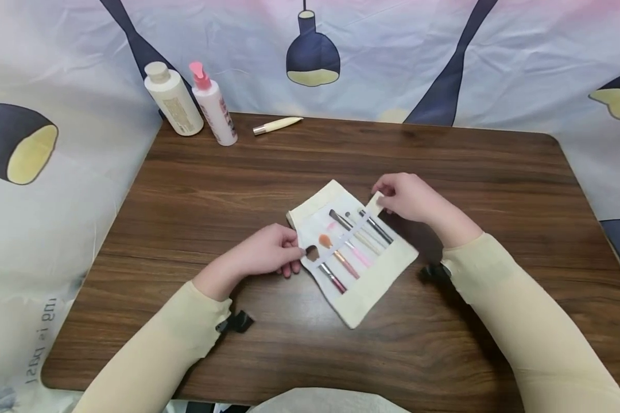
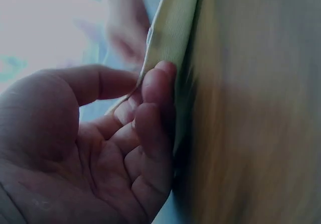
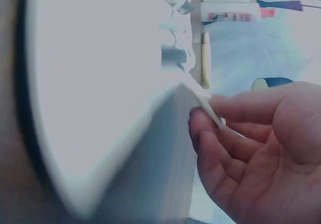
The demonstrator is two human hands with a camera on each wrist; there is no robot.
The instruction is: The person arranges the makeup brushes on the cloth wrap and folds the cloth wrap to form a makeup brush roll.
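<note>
A cream makeup brush roll [image 1: 377, 287] lies unrolled and slanted on the table, several makeup brushes [image 1: 338, 258] tucked under its elastic band and into its lower pocket. My left hand [image 1: 268, 250] pinches the roll's left edge between thumb and fingers. In the left wrist view the cloth edge [image 2: 168, 38] runs between that thumb and the fingertips. My right hand [image 1: 410, 198] pinches a short cream tab [image 1: 375, 203] at the upper right side of the roll. The right wrist view shows this tab [image 3: 205, 103] between thumb and forefinger.
At the back left of the brown wooden table [image 1: 212, 189] stand a white bottle [image 1: 174, 100] and a pump bottle [image 1: 216, 112] with a pink top. A cream pen-shaped object [image 1: 278, 125] lies beside them. Behind the table hangs a patterned cloth [image 1: 382, 63].
</note>
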